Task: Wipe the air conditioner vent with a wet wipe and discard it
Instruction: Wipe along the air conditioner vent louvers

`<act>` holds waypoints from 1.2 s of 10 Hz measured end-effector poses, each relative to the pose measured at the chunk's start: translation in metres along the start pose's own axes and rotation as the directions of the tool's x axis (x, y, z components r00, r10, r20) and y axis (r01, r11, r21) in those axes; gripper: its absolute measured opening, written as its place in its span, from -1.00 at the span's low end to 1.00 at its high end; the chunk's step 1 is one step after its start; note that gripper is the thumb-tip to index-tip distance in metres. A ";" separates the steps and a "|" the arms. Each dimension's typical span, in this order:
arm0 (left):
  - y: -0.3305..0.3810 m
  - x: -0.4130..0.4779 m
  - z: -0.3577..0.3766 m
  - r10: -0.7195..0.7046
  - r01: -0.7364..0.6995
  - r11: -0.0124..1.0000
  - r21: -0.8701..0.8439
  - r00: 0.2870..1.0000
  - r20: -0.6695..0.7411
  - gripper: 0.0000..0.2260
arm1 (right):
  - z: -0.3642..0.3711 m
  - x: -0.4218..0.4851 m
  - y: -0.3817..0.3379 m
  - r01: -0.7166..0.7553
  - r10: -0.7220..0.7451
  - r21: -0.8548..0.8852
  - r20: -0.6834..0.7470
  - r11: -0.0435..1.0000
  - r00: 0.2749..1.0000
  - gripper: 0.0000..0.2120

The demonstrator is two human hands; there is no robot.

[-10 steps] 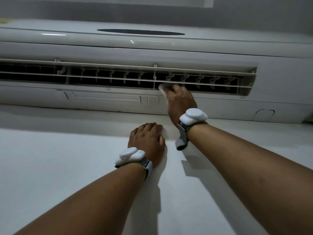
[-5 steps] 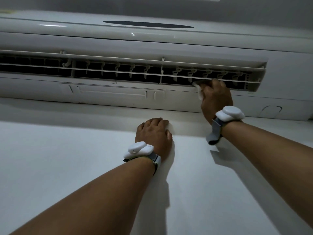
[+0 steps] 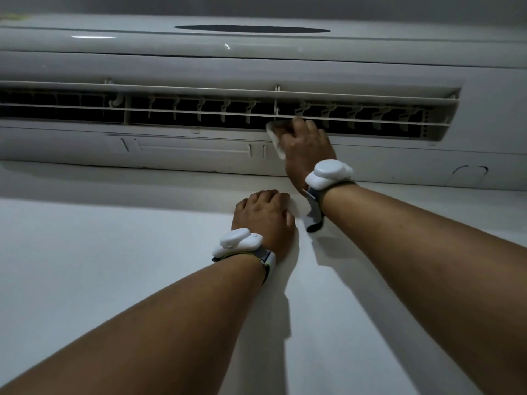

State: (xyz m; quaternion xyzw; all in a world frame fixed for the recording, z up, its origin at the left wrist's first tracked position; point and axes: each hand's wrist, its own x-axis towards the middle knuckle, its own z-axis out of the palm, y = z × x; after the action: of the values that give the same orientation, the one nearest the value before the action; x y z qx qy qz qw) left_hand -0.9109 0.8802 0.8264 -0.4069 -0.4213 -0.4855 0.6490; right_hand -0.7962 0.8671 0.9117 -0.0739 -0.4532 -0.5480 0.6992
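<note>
White and limp: wet wipe (image 3: 274,137), bunched under the fingers (image 3: 302,129) of the right hand (image 3: 308,146), pressed against the lower lip of the air conditioner vent (image 3: 199,114). Fingertips curled over the lip into the dark slot, just below the thin horizontal louvre (image 3: 356,120); a loose tail of wipe trailing out past the thumb side and down over the front panel (image 3: 185,149). Fingers narrow, clamped onto the wipe, though the pads themselves hidden behind the knuckles.

Left hand (image 3: 263,220) flat against the wall (image 3: 99,252) below the unit, fingers close together, holding nothing, likely bracing. White trackers strapped on both wrists.

Probably light, soft, damp and slick, so liable to slide or ball up unless pinned by several fingertips at once; best gripped through the folded middle, not by the dangling tail. Louvre and small vertical fins beyond the fingertips look thin and brittle: gentle pressure advisable. Wiping in progress, by the look of it; no bin in view.
</note>
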 end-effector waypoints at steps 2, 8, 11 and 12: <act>-0.007 -0.003 -0.001 0.010 -0.010 1.000 0.030 1.000 0.014 -0.64 | -0.007 -0.016 0.031 0.017 -0.017 -0.031 -0.019 0.999 1.000 -0.75; -0.002 -0.003 -0.004 -0.008 0.007 0.999 0.038 1.000 0.030 -0.64 | -0.035 -0.073 0.174 -0.196 0.200 -0.212 -0.005 0.957 0.980 -0.73; -0.003 -0.003 0.000 -0.005 0.004 0.999 0.037 1.000 0.019 -0.64 | -0.028 -0.057 0.124 -0.292 0.290 -0.045 -0.056 0.955 0.955 -0.68; -0.003 -0.002 0.002 -0.004 0.004 0.999 0.039 1.000 0.014 -0.64 | -0.024 -0.048 0.094 -0.228 0.228 -0.010 -0.032 0.974 0.973 -0.63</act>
State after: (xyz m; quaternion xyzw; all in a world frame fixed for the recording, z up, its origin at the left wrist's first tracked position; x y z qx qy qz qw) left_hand -0.9144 0.8816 0.8251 -0.3969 -0.4360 -0.4758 0.6527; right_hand -0.7040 0.9229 0.9010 -0.1218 -0.4271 -0.4684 0.7638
